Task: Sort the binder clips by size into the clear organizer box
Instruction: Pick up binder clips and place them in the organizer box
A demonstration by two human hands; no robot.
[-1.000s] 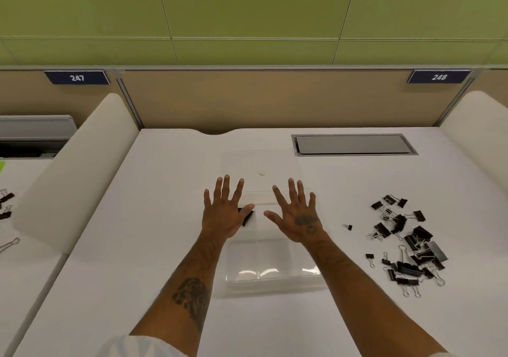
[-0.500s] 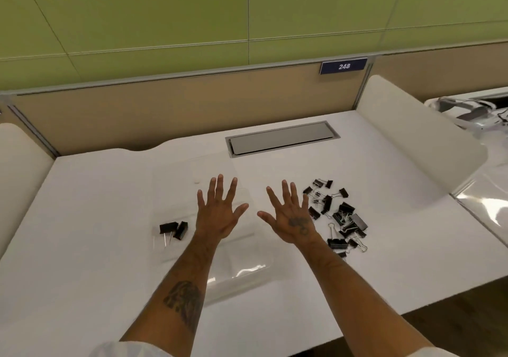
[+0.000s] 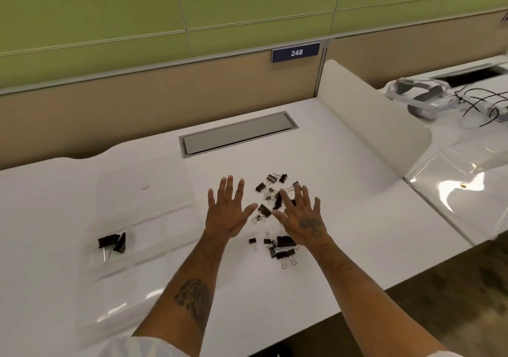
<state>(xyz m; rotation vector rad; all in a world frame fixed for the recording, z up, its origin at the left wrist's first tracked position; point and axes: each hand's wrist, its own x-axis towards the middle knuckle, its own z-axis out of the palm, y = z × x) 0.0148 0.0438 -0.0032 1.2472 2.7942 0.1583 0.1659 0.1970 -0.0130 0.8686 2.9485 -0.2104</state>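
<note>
Both forearms are stretched forward over the white desk (image 3: 343, 197), palms down. The left hand (image 3: 229, 213) is held flat with fingers spread wide and nothing gripped. The right hand (image 3: 303, 219) is likewise splayed and empty. The loose binder clips (image 3: 270, 191) are scattered just beyond and between the fingertips of both hands, some hidden under the right hand, with a further cluster (image 3: 283, 248) just beside the right wrist. The clear organizer box (image 3: 154, 219) is seen well left of the left hand's fingers, with two large clips (image 3: 112, 242) in a near-left compartment.
</note>
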